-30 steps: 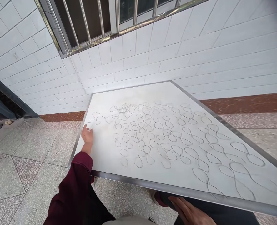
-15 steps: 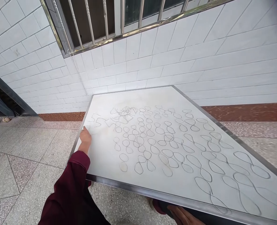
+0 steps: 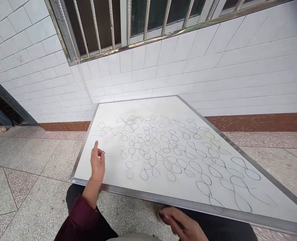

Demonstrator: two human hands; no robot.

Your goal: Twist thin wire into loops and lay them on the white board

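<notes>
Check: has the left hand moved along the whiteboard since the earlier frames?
Yes. The left hand has pulled back from the zigzag marks toward the near edge of the whiteboard.

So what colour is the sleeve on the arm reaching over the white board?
Dark maroon-red fabric sleeve, shown best at the bottom left of the head view.

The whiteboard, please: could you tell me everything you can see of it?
The whiteboard is a flat white panel in a shiny metal frame, tilted above the speckled floor beside a white tiled wall. Dark pen loops, many like figure eights, cover most of it; the surface looks smudged. The left hand is over its near left corner, index finger raised, contact unclear. The right hand lies below the near edge.
</notes>
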